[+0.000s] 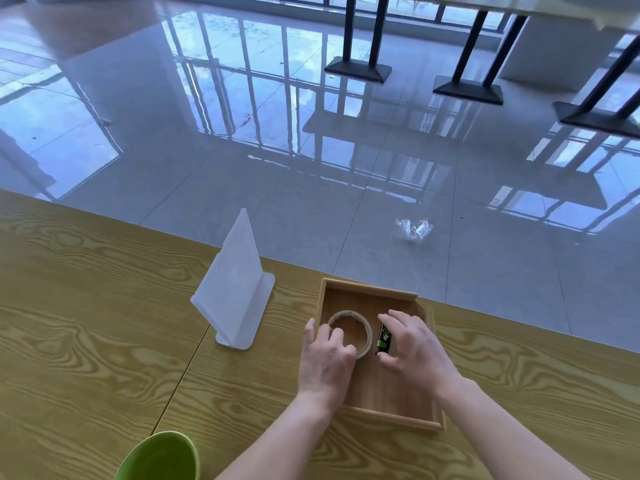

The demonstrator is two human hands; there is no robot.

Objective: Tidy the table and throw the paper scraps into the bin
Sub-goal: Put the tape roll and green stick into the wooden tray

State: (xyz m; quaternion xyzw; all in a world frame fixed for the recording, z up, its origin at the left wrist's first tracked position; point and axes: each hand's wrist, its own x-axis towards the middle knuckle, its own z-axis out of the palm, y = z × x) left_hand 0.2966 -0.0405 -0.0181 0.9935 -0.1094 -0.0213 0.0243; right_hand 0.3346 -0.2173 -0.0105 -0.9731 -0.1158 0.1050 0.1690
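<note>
A shallow wooden tray (370, 294) sits near the far edge of the wooden table (90, 306). Inside it stands a roll of brown tape (360, 323), and my left hand (325, 362) grips the roll's near side. Right of the roll lies a small black and green object (383, 338), perhaps a battery, pinched between the thumb and fingers of my right hand (414, 348). Both hands are inside the tray. A green bin (159, 457) shows its rim at the bottom edge, left of my left forearm. No paper scraps are visible on the table.
A white plastic stand (235, 289) is upright on the table left of the tray. A crumpled clear wrapper (414, 229) lies on the glossy tiled floor beyond the table edge. Black table legs (467, 88) stand farther back on the right.
</note>
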